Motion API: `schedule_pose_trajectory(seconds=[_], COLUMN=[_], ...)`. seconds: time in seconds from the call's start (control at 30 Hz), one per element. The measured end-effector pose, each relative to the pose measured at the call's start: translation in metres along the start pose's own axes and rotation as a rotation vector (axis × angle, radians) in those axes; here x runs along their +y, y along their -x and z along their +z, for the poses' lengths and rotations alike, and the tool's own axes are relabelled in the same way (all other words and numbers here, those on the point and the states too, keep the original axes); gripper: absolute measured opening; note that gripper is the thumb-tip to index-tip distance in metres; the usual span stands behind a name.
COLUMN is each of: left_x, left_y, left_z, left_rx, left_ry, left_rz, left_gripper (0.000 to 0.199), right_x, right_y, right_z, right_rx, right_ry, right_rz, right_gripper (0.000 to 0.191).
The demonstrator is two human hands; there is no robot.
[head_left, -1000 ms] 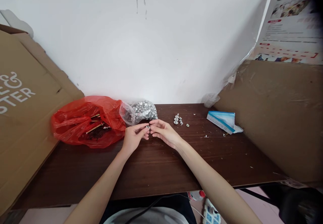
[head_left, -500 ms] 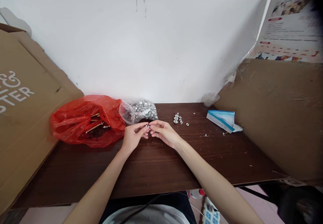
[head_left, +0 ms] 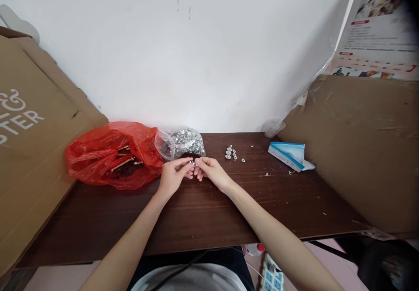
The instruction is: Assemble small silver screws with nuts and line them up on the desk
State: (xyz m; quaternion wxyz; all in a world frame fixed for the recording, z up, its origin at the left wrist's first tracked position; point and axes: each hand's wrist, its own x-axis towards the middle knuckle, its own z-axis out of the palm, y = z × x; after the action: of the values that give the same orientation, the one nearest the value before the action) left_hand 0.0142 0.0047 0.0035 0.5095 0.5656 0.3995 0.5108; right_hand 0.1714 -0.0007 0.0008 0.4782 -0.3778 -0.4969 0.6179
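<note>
A small shiny metal part point(head_left: 193, 163) sits between my two hands, above the dark tabletop; its exact kind is too small to make out. My left hand point(head_left: 173, 176) pinches it between thumb and forefinger. From the other side, my right hand point(head_left: 212, 174) closes its thumb and fingers on the same part. Just behind them lies a clear plastic bag point(head_left: 188, 142) full of small silvery metal pieces. Several metal discs point(head_left: 228, 152) and small nut-like pieces point(head_left: 243, 160) lie right of my hands.
A red plastic bag point(head_left: 98, 151) holding brass-coloured rods is on the left. A blue-and-white box point(head_left: 286, 155) lies at the right, near a clear plastic cup point(head_left: 273, 127). Cardboard panels point(head_left: 360, 142) border the wooden table point(head_left: 196, 221) on both sides.
The fingers of my right hand have shifted around the small metal part, its thumb now higher. My left hand keeps its pinch. The camera view has tilted slightly.
</note>
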Motion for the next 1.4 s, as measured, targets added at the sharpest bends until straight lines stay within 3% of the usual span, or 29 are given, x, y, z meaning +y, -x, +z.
schedule_pose_trajectory(seconds=[0.13, 0.4, 0.8, 1.03, 1.23, 1.4], left_x=[0.0003, 0.0016, 0.0031, 0.0023, 0.002, 0.003], left_y=[0.0001, -0.0002, -0.0003, 0.0023, 0.0023, 0.0009], left_z=[-0.0003, 0.0003, 0.0014, 0.0039, 0.0033, 0.0022], left_rx=[0.014, 0.019, 0.0, -0.033, 0.008, 0.015], left_ry=[0.018, 0.029, 0.061, 0.049, 0.028, 0.05], left_rz=[0.003, -0.008, -0.024, -0.044, -0.014, -0.024], left_gripper=[0.038, 0.037, 0.038, 0.038, 0.035, 0.037], right_x=[-0.0035, -0.0008, -0.0061, -0.0041, -0.0023, -0.0062], right_y=[0.0006, 0.0012, 0.0018, 0.0007, 0.0011, 0.0019], right_z=[-0.0016, 0.0011, -0.0007, 0.0026, -0.0013, -0.0032], right_rx=[0.027, -0.004, 0.066, 0.126, 0.008, 0.039], right_ry=[-0.001, -0.066, 0.056, -0.079, -0.066, -0.026], right_rz=[-0.157, -0.021, -0.248, -0.187, 0.082, -0.102], right_gripper=[0.033, 0.033, 0.02, 0.025, 0.036, 0.03])
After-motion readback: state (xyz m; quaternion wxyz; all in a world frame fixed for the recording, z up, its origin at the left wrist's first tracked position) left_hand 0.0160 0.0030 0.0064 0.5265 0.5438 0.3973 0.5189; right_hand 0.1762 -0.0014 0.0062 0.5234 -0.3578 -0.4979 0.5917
